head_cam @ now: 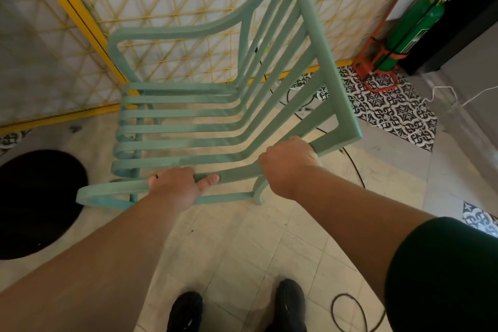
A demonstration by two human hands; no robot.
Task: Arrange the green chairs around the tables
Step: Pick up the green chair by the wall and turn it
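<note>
Our left hand (173,188) has its fingers curled over the near armrest of the green chair (210,116), thumb stretched along the rail toward the right of the frame. Our right hand (287,162) is clenched around the same rail further right, where it meets the chair's slatted back. Both grips are tight on the metal.

The chair fills the centre of the frame, tilted, its seat slats running across the middle and its back rising toward the upper right. Whether its legs touch the floor we cannot tell.

Behind the chair, across the top of the frame, stands a yellow lattice screen (167,8). At the upper right a green cylinder (412,29) sits in a red stand (377,62) on patterned black-and-white tiles (390,110). A dark round shape (37,202) lies at the left edge. A black cable (347,312) loops on the pale floor tiles (242,250) at the lower right, beside our dark shoes (292,302) at the bottom centre.
</note>
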